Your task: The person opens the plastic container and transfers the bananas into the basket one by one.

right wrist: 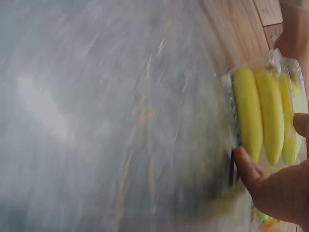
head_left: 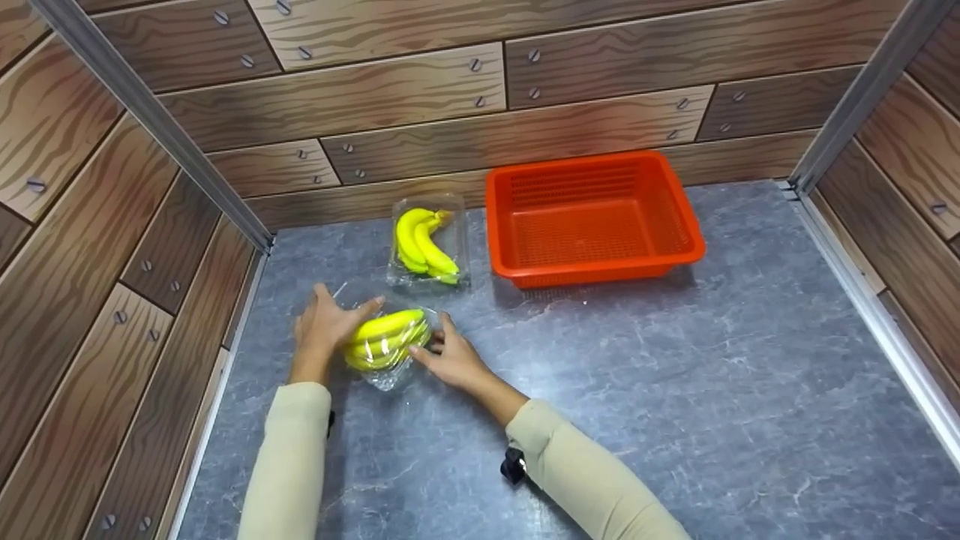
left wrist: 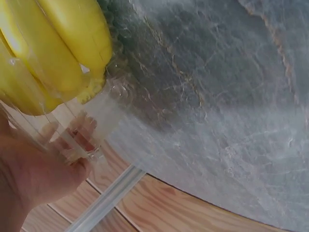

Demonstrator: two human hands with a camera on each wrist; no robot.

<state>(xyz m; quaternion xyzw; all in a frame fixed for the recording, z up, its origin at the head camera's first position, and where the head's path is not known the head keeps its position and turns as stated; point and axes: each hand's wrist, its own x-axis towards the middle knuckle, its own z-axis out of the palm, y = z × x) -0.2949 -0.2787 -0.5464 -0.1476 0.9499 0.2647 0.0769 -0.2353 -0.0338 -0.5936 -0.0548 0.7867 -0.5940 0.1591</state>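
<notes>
A bunch of yellow bananas (head_left: 386,337) lies inside a clear plastic container (head_left: 385,379), tilted between both hands above the grey surface. My left hand (head_left: 324,326) grips the container's left end, thumb along the upper edge; in the left wrist view its fingers (left wrist: 82,128) show through the clear plastic. At the opposite end my right hand (head_left: 455,360) holds the container between thumb and fingers, and the right wrist view shows this hand (right wrist: 280,193) close against the bananas (right wrist: 248,113). Behind the hands sits a second clear container (head_left: 459,259) with another bunch of bananas (head_left: 424,244).
A red-orange plastic basket (head_left: 592,270) with perforated walls stands at the back, right of the second container. Wood-patterned panels (head_left: 420,86) wall in the grey marbled surface (head_left: 675,390) at the back and sides, with metal rails (head_left: 885,322) along the side edges.
</notes>
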